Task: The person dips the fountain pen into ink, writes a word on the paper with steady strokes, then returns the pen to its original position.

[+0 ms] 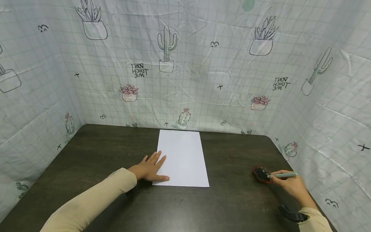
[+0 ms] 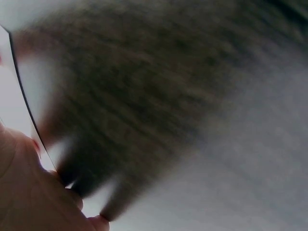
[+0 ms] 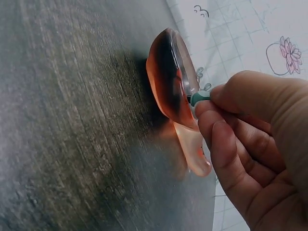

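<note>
A white sheet of paper [image 1: 184, 158] lies on the dark table. My left hand [image 1: 148, 169] rests on its left edge with fingers spread; the left wrist view catches only part of that hand [image 2: 33, 192]. Far to the right, my right hand [image 1: 294, 187] pinches a slim pale green pen [image 1: 285, 175] between thumb and fingers. The pen's front end reaches a small translucent reddish dish [image 1: 261, 175] with dark contents. Seen from the right wrist, the dish [image 3: 166, 82] has an orange lobe at one side, and its rim hides the pen's tip.
The dark wooden table [image 1: 232, 206] spans the space below. A white grid-patterned curtain [image 1: 197, 74] with cactus drawings hangs behind it and along both sides. A black band [image 1: 291, 215] is around the right wrist, close to the table's right edge.
</note>
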`<act>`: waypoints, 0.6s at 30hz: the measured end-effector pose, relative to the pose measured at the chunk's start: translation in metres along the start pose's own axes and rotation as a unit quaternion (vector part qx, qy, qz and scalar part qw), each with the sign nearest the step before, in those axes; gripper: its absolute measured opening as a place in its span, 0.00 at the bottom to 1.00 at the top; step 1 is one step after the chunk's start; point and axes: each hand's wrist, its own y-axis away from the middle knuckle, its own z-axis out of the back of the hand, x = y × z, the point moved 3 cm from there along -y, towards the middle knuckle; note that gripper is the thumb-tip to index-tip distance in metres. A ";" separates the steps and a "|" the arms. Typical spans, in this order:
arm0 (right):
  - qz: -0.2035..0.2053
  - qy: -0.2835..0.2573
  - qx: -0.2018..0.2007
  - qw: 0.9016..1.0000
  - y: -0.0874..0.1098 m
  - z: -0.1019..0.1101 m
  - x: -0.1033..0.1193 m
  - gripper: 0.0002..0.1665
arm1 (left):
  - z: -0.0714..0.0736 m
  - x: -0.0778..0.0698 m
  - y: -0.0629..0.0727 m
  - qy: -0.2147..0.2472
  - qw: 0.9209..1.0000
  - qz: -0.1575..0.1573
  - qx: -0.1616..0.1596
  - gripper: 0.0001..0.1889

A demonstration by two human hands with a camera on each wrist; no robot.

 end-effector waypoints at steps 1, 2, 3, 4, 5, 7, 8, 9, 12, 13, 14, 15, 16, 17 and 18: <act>0.003 0.005 0.000 1.000 0.000 0.000 0.001 0.17 | 0.001 0.000 0.001 0.000 1.000 0.000 -0.001 0.56; 0.006 0.009 -0.001 1.000 0.001 0.000 0.002 0.16 | 0.001 -0.001 0.001 0.000 1.000 0.000 -0.001 0.56; 0.005 0.011 -0.002 1.000 0.001 0.000 0.002 0.15 | 0.001 -0.001 0.001 0.001 1.000 0.000 -0.005 0.56; 0.006 0.014 -0.001 1.000 0.001 -0.001 0.003 0.15 | 0.000 -0.001 0.001 -0.003 1.000 0.002 -0.003 0.56; 0.008 0.015 -0.002 1.000 0.001 -0.002 0.004 0.15 | 0.000 -0.001 0.001 -0.004 1.000 0.004 -0.003 0.55; 0.010 0.018 -0.002 1.000 0.000 -0.004 0.006 0.14 | 0.000 -0.001 0.001 -0.006 1.000 0.006 -0.003 0.54; 0.010 0.020 -0.002 1.000 0.000 -0.005 0.007 0.14 | 0.001 -0.002 0.002 -0.005 1.000 0.006 -0.003 0.53; 0.011 0.023 -0.003 1.000 -0.001 -0.005 0.008 0.14 | 0.002 -0.002 0.002 -0.004 1.000 0.006 -0.002 0.53; 0.017 0.029 -0.003 0.999 -0.002 -0.007 0.011 0.14 | 0.005 -0.005 0.004 -0.006 1.000 0.005 -0.002 0.52; 0.017 0.030 -0.002 0.999 -0.003 -0.007 0.012 0.14 | 0.005 -0.005 0.005 -0.005 1.000 0.005 -0.003 0.51; 0.016 0.028 -0.001 0.999 -0.004 -0.007 0.012 0.15 | 0.006 -0.006 0.005 -0.007 1.000 0.005 -0.003 0.51; 0.014 0.022 0.002 1.000 -0.004 -0.008 0.013 0.15 | 0.006 -0.006 0.005 -0.010 1.000 0.005 -0.001 0.51; 0.012 0.018 0.005 1.000 -0.005 -0.008 0.013 0.16 | 0.006 -0.006 0.006 -0.012 1.000 0.005 0.000 0.51; 0.010 0.013 0.006 1.000 -0.006 -0.008 0.012 0.17 | 0.006 -0.007 0.006 -0.013 1.000 0.006 -0.001 0.50; 0.007 0.008 0.005 1.000 -0.006 -0.008 0.012 0.18 | 0.007 -0.007 0.006 -0.014 1.000 0.006 -0.001 0.50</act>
